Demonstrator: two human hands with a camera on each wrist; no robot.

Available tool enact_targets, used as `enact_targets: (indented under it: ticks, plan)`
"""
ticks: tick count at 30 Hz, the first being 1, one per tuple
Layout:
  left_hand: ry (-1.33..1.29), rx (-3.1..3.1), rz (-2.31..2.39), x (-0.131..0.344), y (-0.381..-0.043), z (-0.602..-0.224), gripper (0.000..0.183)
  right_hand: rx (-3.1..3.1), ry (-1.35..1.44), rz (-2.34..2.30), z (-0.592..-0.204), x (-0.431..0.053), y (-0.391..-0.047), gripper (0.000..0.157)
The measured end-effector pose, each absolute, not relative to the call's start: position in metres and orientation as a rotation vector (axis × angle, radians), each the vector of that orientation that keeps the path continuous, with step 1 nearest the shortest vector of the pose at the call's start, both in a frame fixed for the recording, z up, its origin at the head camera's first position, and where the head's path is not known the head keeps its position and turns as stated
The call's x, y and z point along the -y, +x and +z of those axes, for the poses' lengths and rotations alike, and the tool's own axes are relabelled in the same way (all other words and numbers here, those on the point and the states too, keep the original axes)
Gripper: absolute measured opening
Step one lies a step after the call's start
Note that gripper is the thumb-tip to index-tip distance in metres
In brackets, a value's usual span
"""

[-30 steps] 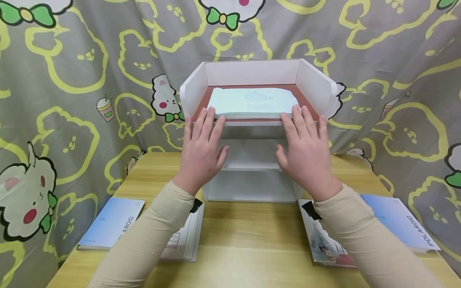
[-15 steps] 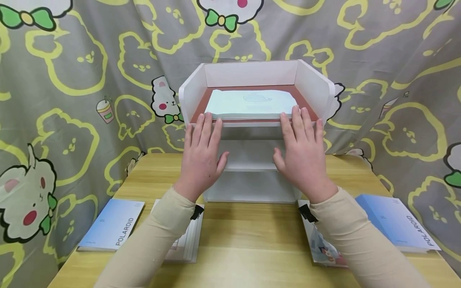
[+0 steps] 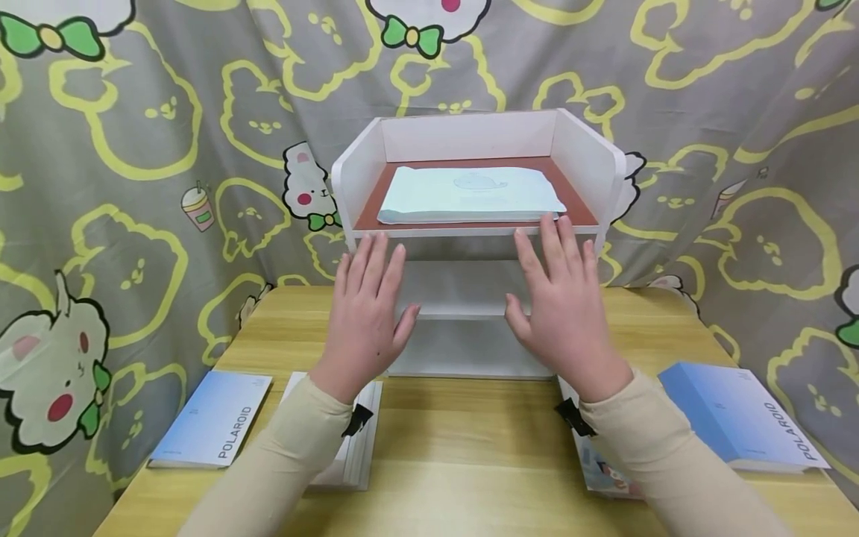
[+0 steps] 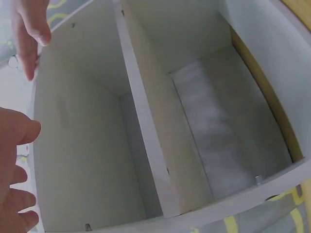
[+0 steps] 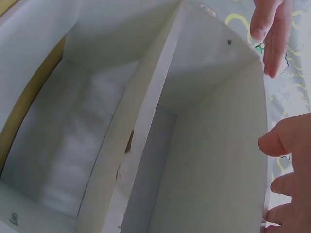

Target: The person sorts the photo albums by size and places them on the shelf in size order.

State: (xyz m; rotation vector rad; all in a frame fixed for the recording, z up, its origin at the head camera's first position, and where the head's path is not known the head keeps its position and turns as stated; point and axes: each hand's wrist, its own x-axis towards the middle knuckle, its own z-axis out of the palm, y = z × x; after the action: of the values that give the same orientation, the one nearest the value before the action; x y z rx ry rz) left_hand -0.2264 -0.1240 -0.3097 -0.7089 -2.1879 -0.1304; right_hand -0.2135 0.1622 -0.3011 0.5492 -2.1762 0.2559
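A white pack with a faint whale drawing (image 3: 463, 198) lies flat on the brown top deck of a white shelf unit (image 3: 470, 136). My left hand (image 3: 365, 317) is held in front of the unit's left part, fingers straight and the thumb out, holding nothing. My right hand (image 3: 569, 321) reaches up on the other side with spread, straight fingers; its fingertips overlap the deck's front edge in the head view, and I cannot tell whether they touch. In both wrist views the hands show at the unit's front, beside its bare lower compartments.
Blue books marked POLAROID lie at the left (image 3: 211, 421) and the right (image 3: 741, 414) of the wooden table (image 3: 463, 447). A pale book or box (image 3: 362, 447) is partly under my left forearm, and an illustrated book (image 3: 600, 470) under my right. A patterned curtain (image 3: 228, 97) hangs behind.
Both hands have drawn back and down from the front edge of the white pack, the left one further. The pack's front edge now shows fully. The pack stays on the top deck.
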Motion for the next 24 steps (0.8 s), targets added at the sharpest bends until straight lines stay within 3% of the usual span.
enact_targets:
  ticks: [14, 24]
  plan:
    - [-0.693, 2.216, -0.27, 0.153, -0.199, -0.337, 0.077, 2.219, 0.712, 0.316, -0.336, -0.138, -0.198, 0.075]
    - [-0.556, 2.525, -0.316, 0.181, -0.185, -0.352, 0.073, 2.463, 0.841, 0.673, -0.37, -0.1, -0.182, 0.075]
